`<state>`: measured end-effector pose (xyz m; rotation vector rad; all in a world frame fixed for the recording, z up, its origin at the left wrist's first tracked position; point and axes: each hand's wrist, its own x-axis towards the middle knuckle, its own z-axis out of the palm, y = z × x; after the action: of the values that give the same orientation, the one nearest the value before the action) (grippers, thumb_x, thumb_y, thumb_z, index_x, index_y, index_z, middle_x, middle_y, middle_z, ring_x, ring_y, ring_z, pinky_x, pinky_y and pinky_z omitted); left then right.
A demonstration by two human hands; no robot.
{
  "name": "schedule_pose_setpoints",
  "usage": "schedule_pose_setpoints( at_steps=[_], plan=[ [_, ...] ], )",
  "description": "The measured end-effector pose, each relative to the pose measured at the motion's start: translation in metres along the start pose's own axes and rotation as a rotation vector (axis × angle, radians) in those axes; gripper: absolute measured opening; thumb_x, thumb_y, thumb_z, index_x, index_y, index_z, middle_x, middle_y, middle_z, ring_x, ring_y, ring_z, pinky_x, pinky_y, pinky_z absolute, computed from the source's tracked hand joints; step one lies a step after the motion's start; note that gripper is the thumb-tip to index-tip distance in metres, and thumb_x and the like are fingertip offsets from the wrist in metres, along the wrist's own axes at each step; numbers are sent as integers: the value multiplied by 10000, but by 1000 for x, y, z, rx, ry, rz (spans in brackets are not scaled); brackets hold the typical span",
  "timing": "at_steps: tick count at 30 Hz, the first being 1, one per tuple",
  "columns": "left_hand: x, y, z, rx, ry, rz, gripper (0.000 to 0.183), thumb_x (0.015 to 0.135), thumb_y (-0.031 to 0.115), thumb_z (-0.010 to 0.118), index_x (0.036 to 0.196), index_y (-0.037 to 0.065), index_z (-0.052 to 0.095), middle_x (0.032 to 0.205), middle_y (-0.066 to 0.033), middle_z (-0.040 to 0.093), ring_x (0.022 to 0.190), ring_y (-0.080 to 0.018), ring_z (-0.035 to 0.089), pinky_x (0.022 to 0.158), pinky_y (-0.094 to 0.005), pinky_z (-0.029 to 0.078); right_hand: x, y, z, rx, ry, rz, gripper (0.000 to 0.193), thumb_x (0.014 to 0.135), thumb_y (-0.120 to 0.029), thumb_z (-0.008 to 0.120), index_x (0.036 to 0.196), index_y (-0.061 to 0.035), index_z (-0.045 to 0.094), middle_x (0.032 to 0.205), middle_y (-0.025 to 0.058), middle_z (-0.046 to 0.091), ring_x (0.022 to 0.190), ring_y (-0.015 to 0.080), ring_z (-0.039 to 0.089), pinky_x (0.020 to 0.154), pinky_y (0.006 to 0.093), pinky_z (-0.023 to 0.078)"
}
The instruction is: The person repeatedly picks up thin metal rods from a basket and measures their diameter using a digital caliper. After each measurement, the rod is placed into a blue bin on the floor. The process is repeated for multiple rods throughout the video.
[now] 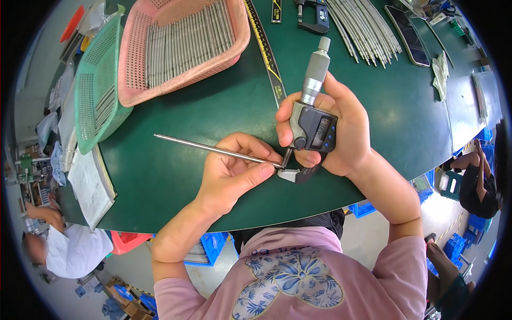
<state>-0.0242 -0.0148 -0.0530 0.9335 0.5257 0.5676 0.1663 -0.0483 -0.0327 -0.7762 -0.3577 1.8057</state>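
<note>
Between thumb and fingers, my left hand [230, 173] pinches a thin metal rod [205, 147] near its right end. The rod slants up to the left, its far end free above the table. My right hand [341, 120] is wrapped round a digital micrometer [314, 114], silver thimble upward and small display toward me. The rod's right end lies at the micrometer's jaws, by the spindle and the pale anvil; whether both faces touch it is too small to tell.
A pink basket [184, 80] full of metal rods stands beside a green basket [88, 114]. A steel ruler [266, 56], another micrometer [319, 25], loose rods [368, 34] and a phone [408, 34] lie on the green table [160, 197]. Papers [90, 184] lie left; people sit on both sides.
</note>
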Motion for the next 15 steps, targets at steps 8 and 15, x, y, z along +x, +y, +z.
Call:
schedule_pose_setpoints(
  at_steps=[8,15],
  plan=[
    [1,-3,-2,2,-51,-7,205,758,-42,609,928,-4,501,937,-116,586,886,-151,578,760,-261,474,-2,1,1,-72,35,-29,647,811,-606,329,822,4,545,657,126,587,387,134,452,373,219,362],
    [2,-1,2,81,-47,-12,205,753,-46,610,925,-8,503,922,-111,587,863,-146,582,752,-262,479,-3,0,0,-97,16,-51,671,826,-615,300,817,5,559,660,163,575,406,146,461,334,221,358]
  ],
)
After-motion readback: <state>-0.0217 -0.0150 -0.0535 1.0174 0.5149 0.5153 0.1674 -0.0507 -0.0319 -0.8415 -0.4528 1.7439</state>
